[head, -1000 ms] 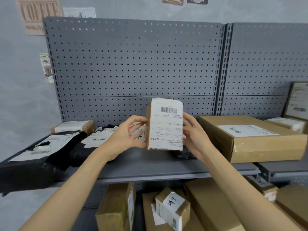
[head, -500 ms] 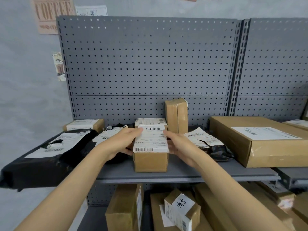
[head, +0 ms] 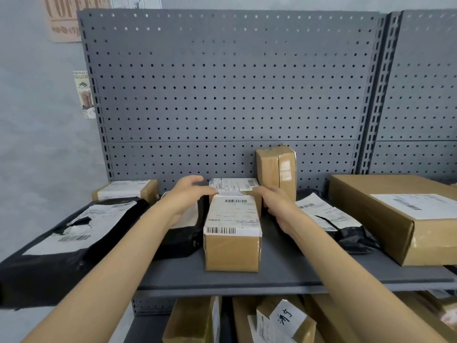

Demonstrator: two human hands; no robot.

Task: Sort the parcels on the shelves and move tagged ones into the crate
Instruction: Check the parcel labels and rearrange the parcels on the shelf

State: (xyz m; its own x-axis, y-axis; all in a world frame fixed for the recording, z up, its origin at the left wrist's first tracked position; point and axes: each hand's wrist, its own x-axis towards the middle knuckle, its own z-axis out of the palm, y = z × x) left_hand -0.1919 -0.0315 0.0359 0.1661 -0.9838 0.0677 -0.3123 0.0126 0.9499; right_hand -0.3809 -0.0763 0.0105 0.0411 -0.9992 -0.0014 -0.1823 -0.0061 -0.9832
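A small brown parcel (head: 232, 240) with a white barcode label on top lies on the grey shelf (head: 284, 276), free of both hands. Right behind it sits another labelled parcel (head: 235, 185). My left hand (head: 186, 196) reaches past the front parcel, and its fingertips touch the rear parcel's left edge. My right hand (head: 273, 203) lies against the rear parcel's right corner with its fingers fairly straight. No crate is in view.
A taped box (head: 275, 169) stands upright against the pegboard. Black mailer bags (head: 64, 238) lie at left and another (head: 346, 231) at right. A large flat carton (head: 400, 216) fills the shelf's right end. A small box (head: 126, 189) sits back left. More boxes (head: 279, 323) are below.
The parcel I held upright a second ago now lies flat on the shelf. Both hands have let it go and slid back to the labelled parcel behind it.
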